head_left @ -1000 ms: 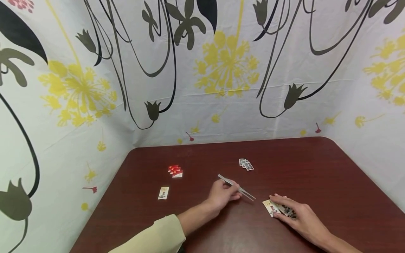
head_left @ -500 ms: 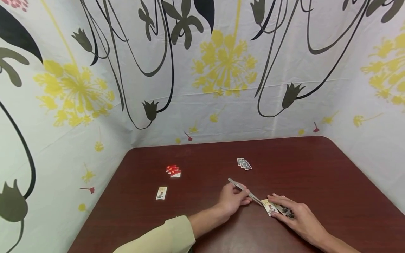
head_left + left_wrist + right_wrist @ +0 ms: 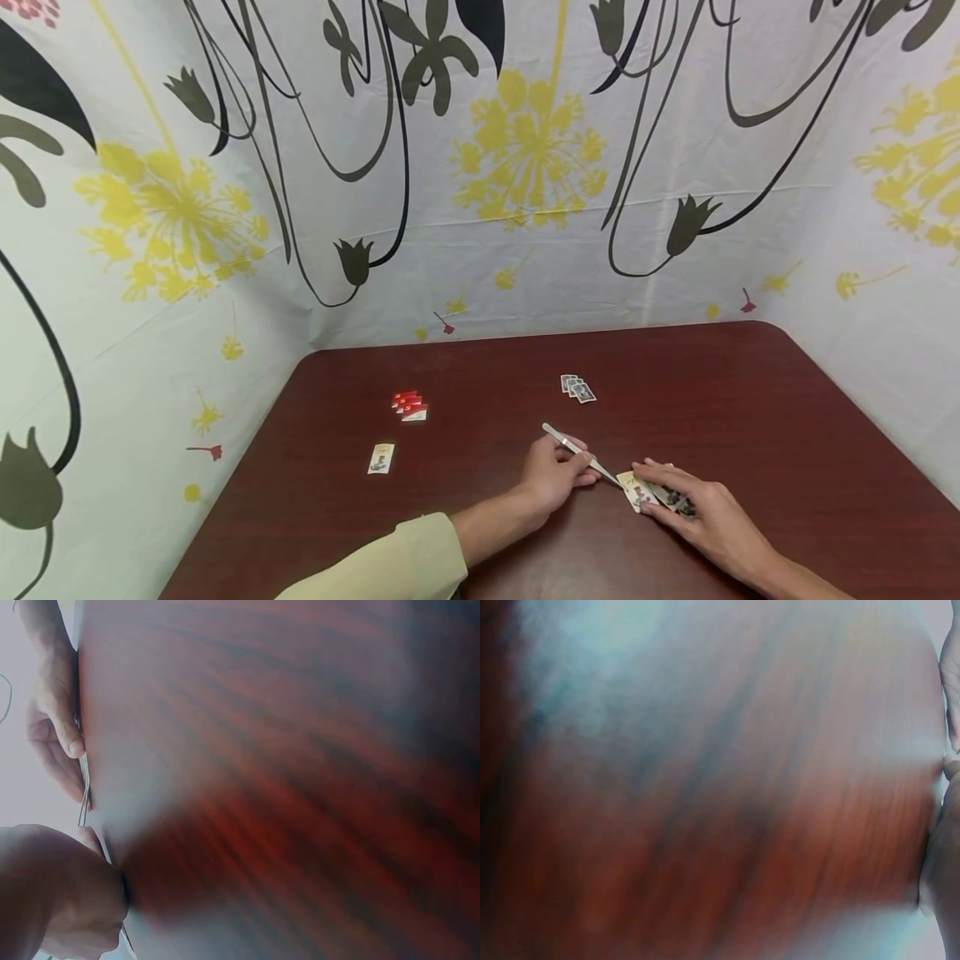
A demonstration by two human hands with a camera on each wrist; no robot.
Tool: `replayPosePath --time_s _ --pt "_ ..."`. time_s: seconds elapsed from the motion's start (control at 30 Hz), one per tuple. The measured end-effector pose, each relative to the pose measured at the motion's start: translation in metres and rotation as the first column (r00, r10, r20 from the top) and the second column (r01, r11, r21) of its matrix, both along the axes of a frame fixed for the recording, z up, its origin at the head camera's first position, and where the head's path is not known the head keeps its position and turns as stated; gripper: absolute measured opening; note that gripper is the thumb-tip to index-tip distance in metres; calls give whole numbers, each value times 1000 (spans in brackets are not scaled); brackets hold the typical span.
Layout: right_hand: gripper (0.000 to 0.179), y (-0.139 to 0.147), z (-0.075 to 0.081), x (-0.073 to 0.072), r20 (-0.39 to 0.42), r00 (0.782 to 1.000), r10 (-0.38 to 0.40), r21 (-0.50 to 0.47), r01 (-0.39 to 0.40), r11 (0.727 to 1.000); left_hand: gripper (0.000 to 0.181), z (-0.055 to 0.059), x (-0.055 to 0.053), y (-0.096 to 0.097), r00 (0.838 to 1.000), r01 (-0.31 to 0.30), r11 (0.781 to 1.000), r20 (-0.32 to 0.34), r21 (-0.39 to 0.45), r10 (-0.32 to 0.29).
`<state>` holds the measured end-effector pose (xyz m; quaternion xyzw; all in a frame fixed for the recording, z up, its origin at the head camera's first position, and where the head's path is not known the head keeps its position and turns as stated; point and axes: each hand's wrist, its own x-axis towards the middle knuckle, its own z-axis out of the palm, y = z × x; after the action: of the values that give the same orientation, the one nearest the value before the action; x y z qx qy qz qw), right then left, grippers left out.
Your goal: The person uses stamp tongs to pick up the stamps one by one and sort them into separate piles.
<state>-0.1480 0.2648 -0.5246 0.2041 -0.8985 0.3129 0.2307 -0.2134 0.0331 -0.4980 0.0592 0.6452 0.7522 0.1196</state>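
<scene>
A: Counts?
B: Tweezers (image 3: 557, 433), one pair. Lone card (image 3: 381, 458), one, far left. Red cards (image 3: 413, 409) and grey cards (image 3: 582, 391), overlapping, at least three each.
A: Grips?
B: Left hand (image 3: 551, 477) pinches the tweezers, fingertips closed, tips at a yellowish card (image 3: 633, 489). Right hand (image 3: 705, 510), thumb and fingers bent round, holds that card and the dark-patterned pile (image 3: 677, 501) beside it, partly hiding both.

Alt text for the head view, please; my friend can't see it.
A person's left hand holds tweezers to an illustrated card held by the right hand; small red cards and gray cards lie on a reddish table.
</scene>
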Motion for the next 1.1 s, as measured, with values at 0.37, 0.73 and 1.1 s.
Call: replayPosePath --time_s 0.37,0.73,1.1 --pt "53 -1 1 0 5 1000 -14 20 14 1000 13 1 -1 -2 999 -43 999 2 26 43" --pt "53 -1 0 0 8 1000 -24 28 24 999 13 0 0 -2 998 -55 998 -13 27 55" --pt "57 0 -1 -1 -28 1000 -10 28 11 1000 13 0 -6 -9 997 -67 997 -42 31 68"
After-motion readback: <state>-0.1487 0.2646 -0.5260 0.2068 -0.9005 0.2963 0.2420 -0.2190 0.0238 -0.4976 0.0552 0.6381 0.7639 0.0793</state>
